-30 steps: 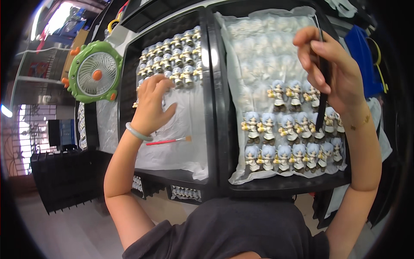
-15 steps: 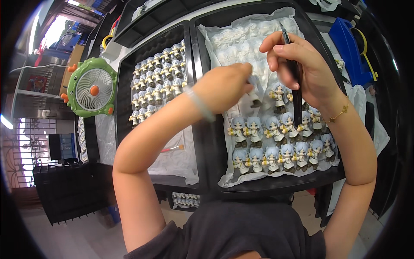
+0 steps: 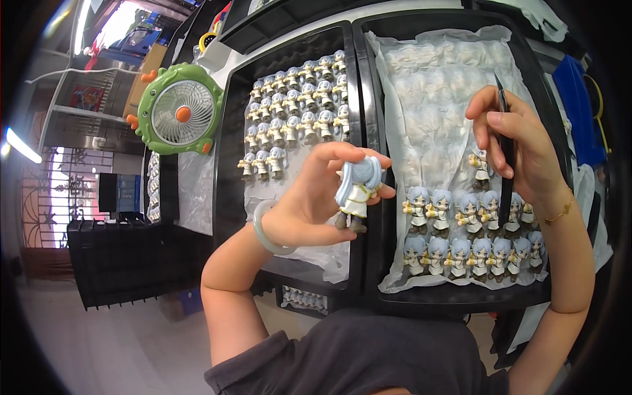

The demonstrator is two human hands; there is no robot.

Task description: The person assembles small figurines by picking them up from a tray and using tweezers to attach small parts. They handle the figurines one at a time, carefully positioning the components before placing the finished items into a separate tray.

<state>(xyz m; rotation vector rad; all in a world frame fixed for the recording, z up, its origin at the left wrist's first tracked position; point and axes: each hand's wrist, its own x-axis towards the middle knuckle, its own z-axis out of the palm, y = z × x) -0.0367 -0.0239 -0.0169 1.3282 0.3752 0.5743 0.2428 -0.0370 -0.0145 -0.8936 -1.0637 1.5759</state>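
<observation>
My left hand (image 3: 309, 204) is closed around a small figurine (image 3: 356, 194) with pale blue hair, a white outfit and dark boots. Its back faces me, above the divider between two black trays. In my right hand (image 3: 520, 145) is a slim black pen-like tool (image 3: 506, 148), its pointed end up and its thicker end down. That hand hovers over the right tray (image 3: 461, 301), where similar figurines (image 3: 459, 253) lie in rows on white wrapping sheet (image 3: 434, 79). One lone figurine (image 3: 480, 170) lies just left of the tool.
The left tray (image 3: 230, 92) holds several rows of figurines (image 3: 289, 99). A green animal-shaped fan (image 3: 184, 113) stands beyond its left side. A blue holder (image 3: 579, 108) is at the far right. More figurines (image 3: 304, 299) show below the left tray.
My left hand has come back toward me and left from the right tray, now clearly showing the figurine in it. The whole view has shifted, with the trays further right.
</observation>
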